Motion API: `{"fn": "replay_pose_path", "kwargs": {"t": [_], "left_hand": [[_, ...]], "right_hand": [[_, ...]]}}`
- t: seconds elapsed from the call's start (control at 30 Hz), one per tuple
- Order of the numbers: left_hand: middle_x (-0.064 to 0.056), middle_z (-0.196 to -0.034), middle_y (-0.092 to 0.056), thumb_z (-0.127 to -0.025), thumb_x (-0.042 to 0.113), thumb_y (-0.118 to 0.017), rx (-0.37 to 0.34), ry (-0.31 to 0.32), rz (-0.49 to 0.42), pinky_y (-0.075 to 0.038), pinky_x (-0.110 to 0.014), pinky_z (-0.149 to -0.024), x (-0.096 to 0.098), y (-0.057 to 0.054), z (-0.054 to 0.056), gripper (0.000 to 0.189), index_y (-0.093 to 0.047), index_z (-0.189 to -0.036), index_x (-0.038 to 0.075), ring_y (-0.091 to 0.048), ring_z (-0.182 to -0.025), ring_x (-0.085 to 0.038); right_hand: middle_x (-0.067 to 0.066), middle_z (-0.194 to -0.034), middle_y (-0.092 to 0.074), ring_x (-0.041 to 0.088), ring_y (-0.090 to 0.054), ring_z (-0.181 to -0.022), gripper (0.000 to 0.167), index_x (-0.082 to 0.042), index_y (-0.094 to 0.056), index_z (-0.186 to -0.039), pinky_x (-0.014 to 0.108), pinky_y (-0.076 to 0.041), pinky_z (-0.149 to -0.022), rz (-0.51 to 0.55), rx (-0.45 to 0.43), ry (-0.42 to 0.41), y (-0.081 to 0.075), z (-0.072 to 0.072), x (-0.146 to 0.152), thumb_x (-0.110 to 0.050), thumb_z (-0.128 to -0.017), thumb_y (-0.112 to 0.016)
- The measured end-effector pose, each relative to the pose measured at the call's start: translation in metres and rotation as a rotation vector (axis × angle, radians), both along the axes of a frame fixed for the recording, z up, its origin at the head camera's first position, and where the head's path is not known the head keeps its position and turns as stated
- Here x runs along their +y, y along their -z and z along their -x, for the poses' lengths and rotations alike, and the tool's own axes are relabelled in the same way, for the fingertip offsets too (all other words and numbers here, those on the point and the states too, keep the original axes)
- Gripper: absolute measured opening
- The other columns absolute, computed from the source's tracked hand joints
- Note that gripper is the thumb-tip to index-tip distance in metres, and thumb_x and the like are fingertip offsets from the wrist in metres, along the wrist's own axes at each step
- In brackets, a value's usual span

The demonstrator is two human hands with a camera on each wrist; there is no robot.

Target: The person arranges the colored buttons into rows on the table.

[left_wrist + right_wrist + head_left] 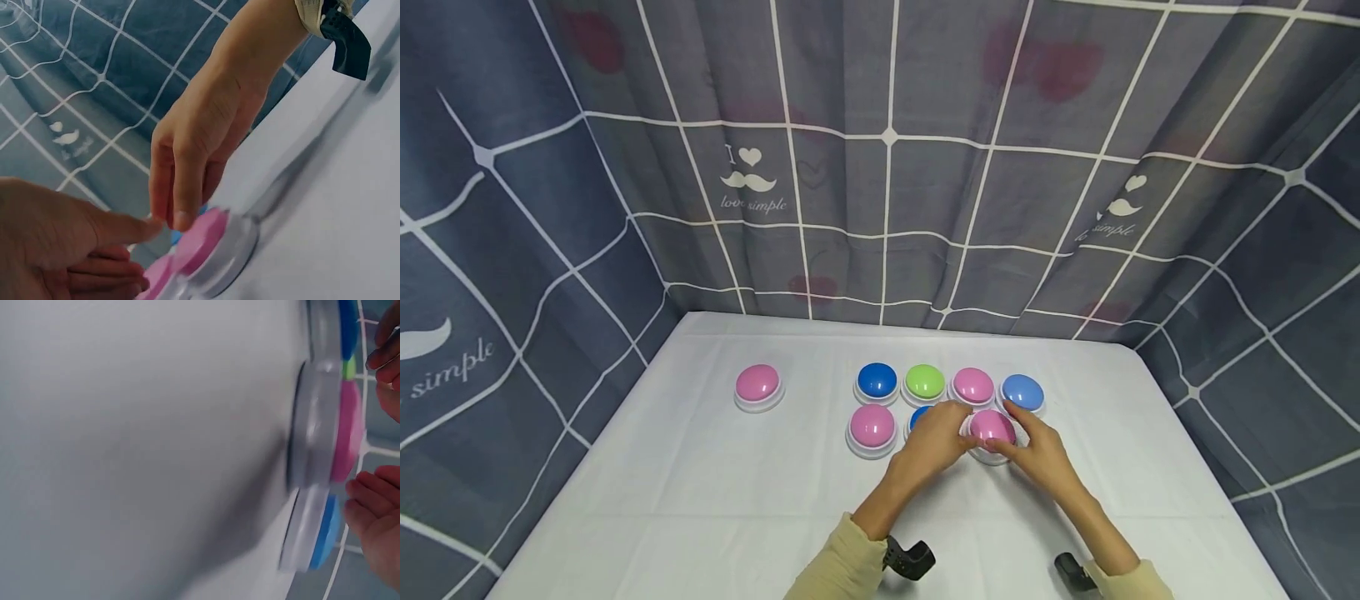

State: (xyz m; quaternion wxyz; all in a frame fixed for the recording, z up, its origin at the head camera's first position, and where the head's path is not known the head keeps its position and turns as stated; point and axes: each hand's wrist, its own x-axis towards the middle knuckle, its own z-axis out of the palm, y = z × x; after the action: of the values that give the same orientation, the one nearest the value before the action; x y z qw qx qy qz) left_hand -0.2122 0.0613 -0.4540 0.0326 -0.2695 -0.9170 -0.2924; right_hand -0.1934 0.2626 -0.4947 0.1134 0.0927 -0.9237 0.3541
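Note:
In the head view, a pink dome push button point(992, 427) with a white base sits on the table between my two hands. My left hand point(934, 440) is at its left side, covering part of a blue button point(916, 416). On the other side is my right hand point(1039, 454), thumb toward the pink dome and fingers toward the light blue button point(1022, 392). Seen from the left wrist, the right hand point(203, 134) hangs over the pink dome point(203, 240), the left thumb near its fingertips. The right wrist view shows the right hand point(378, 515) slightly apart from the dome.
A back row holds a blue button point(877, 380), a green button point(924, 382) and another pink button point(973, 386). One pink button point(872, 427) stands in front of the blue one. Far left stands a lone pink button point(757, 383). A grey checked curtain point(842, 183) surrounds the white table point(715, 500).

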Motion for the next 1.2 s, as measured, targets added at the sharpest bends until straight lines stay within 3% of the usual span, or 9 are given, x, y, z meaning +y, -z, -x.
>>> {"fn": "replay_pose_path", "kwargs": {"t": [0.27, 0.57, 0.8, 0.97, 1.2], "left_hand": [[-0.014, -0.119, -0.068, -0.085, 0.024, -0.080, -0.013, -0.109, -0.052, -0.052, -0.040, -0.094, -0.057, -0.010, 0.006, 0.048, -0.067, -0.123, -0.001, -0.064, -0.111, -0.028], [-0.019, -0.124, -0.065, -0.086, 0.025, -0.079, -0.005, -0.292, -0.071, -0.047, -0.053, -0.097, -0.120, -0.015, 0.012, 0.050, -0.065, -0.126, -0.001, -0.060, -0.117, -0.037], [-0.024, -0.121, -0.064, -0.084, 0.025, -0.081, 0.034, -0.416, -0.063, -0.050, -0.053, -0.094, -0.176, -0.012, 0.015, 0.054, -0.063, -0.124, -0.007, -0.061, -0.114, -0.039], [-0.029, -0.121, -0.063, -0.082, 0.023, -0.082, 0.059, -0.509, -0.095, -0.049, -0.057, -0.093, -0.217, -0.010, 0.016, 0.057, -0.062, -0.123, -0.011, -0.060, -0.113, -0.043], [-0.035, -0.125, -0.057, -0.083, 0.021, -0.080, 0.012, -0.620, -0.107, -0.047, -0.063, -0.089, -0.263, -0.013, 0.020, 0.064, -0.054, -0.130, -0.014, -0.057, -0.111, -0.051]], "right_hand": [[0.023, -0.137, -0.056, 0.043, -0.049, -0.128, 0.069, 0.002, -0.055, -0.137, 0.059, -0.039, -0.104, 0.103, 0.026, -0.063, -0.010, 0.020, -0.051, -0.021, -0.080, -0.084], [0.017, -0.142, -0.053, 0.037, -0.046, -0.134, 0.070, -0.003, -0.052, -0.142, 0.055, -0.036, -0.108, 0.123, 0.013, -0.189, -0.024, 0.042, -0.118, -0.028, -0.082, -0.082], [0.015, -0.144, -0.052, 0.033, -0.045, -0.135, 0.070, -0.003, -0.050, -0.143, 0.052, -0.037, -0.108, 0.152, -0.041, -0.265, -0.018, 0.056, -0.164, -0.027, -0.085, -0.080], [0.015, -0.145, -0.051, 0.031, -0.045, -0.135, 0.072, -0.004, -0.049, -0.145, 0.048, -0.038, -0.109, 0.111, -0.073, -0.309, -0.016, 0.064, -0.191, -0.030, -0.085, -0.079], [0.016, -0.145, -0.050, 0.030, -0.045, -0.135, 0.074, -0.001, -0.047, -0.145, 0.044, -0.037, -0.110, 0.037, -0.072, -0.393, -0.019, 0.079, -0.228, -0.032, -0.085, -0.079]]}}
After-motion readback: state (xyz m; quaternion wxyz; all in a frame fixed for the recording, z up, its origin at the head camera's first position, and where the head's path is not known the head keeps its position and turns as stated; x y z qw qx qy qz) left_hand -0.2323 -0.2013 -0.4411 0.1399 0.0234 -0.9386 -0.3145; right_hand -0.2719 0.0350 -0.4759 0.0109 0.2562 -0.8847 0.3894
